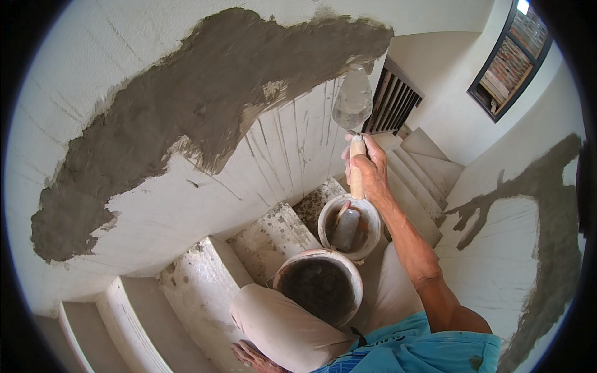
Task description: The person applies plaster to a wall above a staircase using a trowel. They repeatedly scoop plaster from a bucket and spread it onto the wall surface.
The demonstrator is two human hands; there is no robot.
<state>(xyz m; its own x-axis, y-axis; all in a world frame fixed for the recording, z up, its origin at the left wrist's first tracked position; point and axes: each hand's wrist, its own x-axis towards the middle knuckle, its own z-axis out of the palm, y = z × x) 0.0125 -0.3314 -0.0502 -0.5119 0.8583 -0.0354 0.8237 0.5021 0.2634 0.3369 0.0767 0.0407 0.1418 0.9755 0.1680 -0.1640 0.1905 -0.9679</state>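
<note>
My right hand (367,163) is closed around the pale wooden handle of a trowel (353,102). Its blade, smeared with wet grey, points up and away in front of the wall's patch of wet mortar (186,81); whether it touches the wall I cannot tell. Below that hand stands a bucket (375,225) with murky water and another tool (346,227) inside. Nearer to me, a second bucket (359,292) holds dark grey mortar. My left hand (255,357) lies on the step beside my bent knee, fingers stretched out and holding nothing.
Stained stairs (261,242) run from the lower left to the upper right. A dark barred railing (393,99) stands at the far end. Another mortar patch (553,186) covers the right wall, under a dark-framed window (513,59).
</note>
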